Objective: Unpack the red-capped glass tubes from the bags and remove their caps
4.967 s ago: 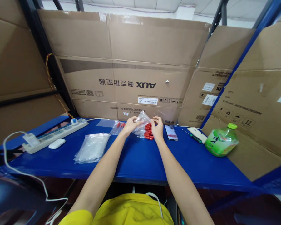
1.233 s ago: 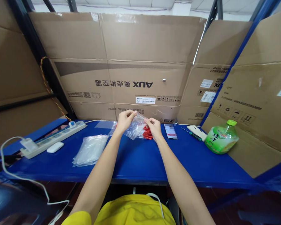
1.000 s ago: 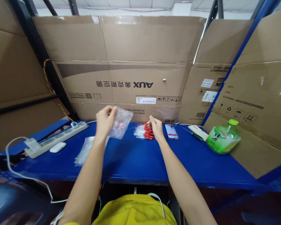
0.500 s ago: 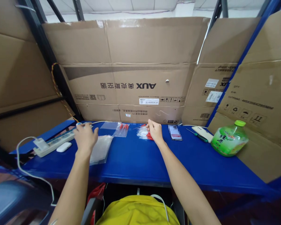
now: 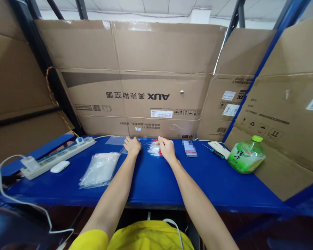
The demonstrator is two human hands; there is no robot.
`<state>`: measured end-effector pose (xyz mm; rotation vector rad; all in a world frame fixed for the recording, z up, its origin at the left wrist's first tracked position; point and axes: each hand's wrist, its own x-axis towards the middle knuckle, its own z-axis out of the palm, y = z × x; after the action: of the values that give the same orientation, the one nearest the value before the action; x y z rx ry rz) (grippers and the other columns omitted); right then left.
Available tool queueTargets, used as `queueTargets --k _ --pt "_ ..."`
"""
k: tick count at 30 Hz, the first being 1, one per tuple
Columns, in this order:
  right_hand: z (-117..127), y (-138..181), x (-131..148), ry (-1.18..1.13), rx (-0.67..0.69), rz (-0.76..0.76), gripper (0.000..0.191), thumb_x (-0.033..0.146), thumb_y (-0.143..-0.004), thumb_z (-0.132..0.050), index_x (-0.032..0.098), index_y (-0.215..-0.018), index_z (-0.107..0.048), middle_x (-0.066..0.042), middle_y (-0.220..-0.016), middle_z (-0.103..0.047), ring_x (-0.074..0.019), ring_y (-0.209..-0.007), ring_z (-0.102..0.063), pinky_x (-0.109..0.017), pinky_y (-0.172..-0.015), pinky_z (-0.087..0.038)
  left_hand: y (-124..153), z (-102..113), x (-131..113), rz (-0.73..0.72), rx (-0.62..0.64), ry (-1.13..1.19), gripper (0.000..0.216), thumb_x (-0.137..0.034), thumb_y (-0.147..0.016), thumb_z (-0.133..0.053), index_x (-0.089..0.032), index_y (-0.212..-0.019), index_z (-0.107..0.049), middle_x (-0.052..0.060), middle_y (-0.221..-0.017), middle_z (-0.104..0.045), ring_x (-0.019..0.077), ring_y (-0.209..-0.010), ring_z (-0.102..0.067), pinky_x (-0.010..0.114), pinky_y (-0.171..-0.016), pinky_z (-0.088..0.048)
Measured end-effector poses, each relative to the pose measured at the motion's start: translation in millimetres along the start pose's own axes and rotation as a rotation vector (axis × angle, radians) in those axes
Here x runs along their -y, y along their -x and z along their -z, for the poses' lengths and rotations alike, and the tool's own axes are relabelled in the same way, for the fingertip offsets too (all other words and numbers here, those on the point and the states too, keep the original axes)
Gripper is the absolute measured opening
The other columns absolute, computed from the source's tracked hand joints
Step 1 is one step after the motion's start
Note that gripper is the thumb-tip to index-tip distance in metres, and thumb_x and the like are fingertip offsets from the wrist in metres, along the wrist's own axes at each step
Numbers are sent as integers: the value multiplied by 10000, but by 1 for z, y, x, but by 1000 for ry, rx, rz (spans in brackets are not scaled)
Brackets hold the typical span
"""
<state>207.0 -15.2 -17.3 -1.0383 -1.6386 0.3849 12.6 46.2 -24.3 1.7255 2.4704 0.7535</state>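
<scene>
My left hand [image 5: 133,145] is over a small clear plastic bag [image 5: 123,150], its fingers curled down and mostly hiding it. What those fingers grip, if anything, I cannot make out. Close by on the right, my right hand [image 5: 167,148] has thumb and fingers pinched together at a pile of thin red-and-clear sticks [image 5: 153,150]. A thin stick seems to be in that pinch, but its details are too small to read. Left of my left forearm lies a stack of clear plastic bags [image 5: 100,168], and a flat clear sheet or bag [image 5: 114,140] is behind it.
Along the left of the blue table [image 5: 156,187] are a power strip [image 5: 64,156] and a white case [image 5: 59,166]. Right of my hands lie a phone [image 5: 190,148], a green-handled screwdriver [image 5: 217,152], a white device [image 5: 219,149] and a green bottle [image 5: 246,154]. Cardboard [image 5: 135,52] walls the back.
My left hand has moved right, from beside the power strip to the small bag. The right hand stays pinched at the stick pile. The view has shifted slightly.
</scene>
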Motion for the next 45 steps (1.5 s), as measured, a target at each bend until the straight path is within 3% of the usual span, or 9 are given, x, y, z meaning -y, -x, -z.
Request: queueTargets --k 4,8,14,18,23,33,39,42,45 --pt "1 0 0 20 -3 3 596 620 -1037 -356 244 -715 -687 3 -521 -557 -170 -543 -564 -273 -651 -393 -2 2 9 -72 25 21 295 -298 -927 -572 -199 -1153 -733 245 -1310 -560 426 -1236 -538 521 -964 -439" --pt "-1 -1 0 -58 0 -39 557 638 -1016 -390 237 -765 -683 16 -548 -560 -150 -526 -542 -265 -617 -403 -6 17 7 -177 34 170 302 -323 -914 -633 -246 -1185 -741 173 -1246 -597 341 -1148 -606 449 -980 -477" --pt "-6 -12 -6 -486 -100 -291 514 697 -864 -594 228 -1069 -636 7 -799 -665 -108 -525 -543 -227 -466 -424 9 47 -17 -865 2 605 302 -308 -949 -622 -229 -1226 -712 105 -1282 -610 249 -1230 -590 389 -1108 -454" --pt "-1 -19 -8 -659 -101 -374 537 681 -815 -648 198 -1045 -699 -39 -899 -708 -109 -572 -587 -226 -457 -465 26 55 -32 -1092 48 678 417 -235 -916 -655 -237 -1333 -650 112 -1337 -596 260 -1302 -553 411 -1146 -424" --pt "4 -19 -13 -719 -91 -405 425 515 -688 -817 179 -943 -760 -21 -804 -725 -120 -597 -611 -248 -551 -528 30 49 -33 -1119 89 676 564 -194 -872 -689 -257 -1423 -585 113 -1337 -584 273 -1279 -562 417 -1123 -442" --pt "3 -19 -14 -819 -31 -488 419 399 -584 -886 169 -915 -774 -24 -780 -746 -133 -651 -632 -263 -635 -516 32 48 -31 -1119 159 639 665 -165 -826 -693 -259 -1465 -535 106 -1372 -521 261 -1317 -526 394 -1146 -430" --pt "3 -18 -12 -786 54 -493 413 455 -571 -913 177 -834 -759 -17 -738 -731 -148 -644 -623 -277 -638 -487 28 59 -22 -1079 223 613 767 -328 -750 -826 -256 -1446 -514 95 -1326 -499 196 -1028 -571 372 -1018 -496" --pt "2 -16 -10 -742 113 -498 401 469 -574 -913 173 -793 -755 0 -654 -689 -131 -569 -566 -272 -586 -443 25 62 -19 -1005 229 612 670 -503 -738 -837 -201 -1282 -588 75 -1184 -575 171 -884 -547 316 -854 -505" --pt "1 -14 -8 -676 135 -459 374 466 -585 -901 174 -761 -748 16 -594 -648 -114 -537 -514 -262 -557 -398 25 62 -21 -886 267 516 404 -578 -952 -567 -181 -936 -642 15 -832 -616 151 -708 -513 266 -669 -396"
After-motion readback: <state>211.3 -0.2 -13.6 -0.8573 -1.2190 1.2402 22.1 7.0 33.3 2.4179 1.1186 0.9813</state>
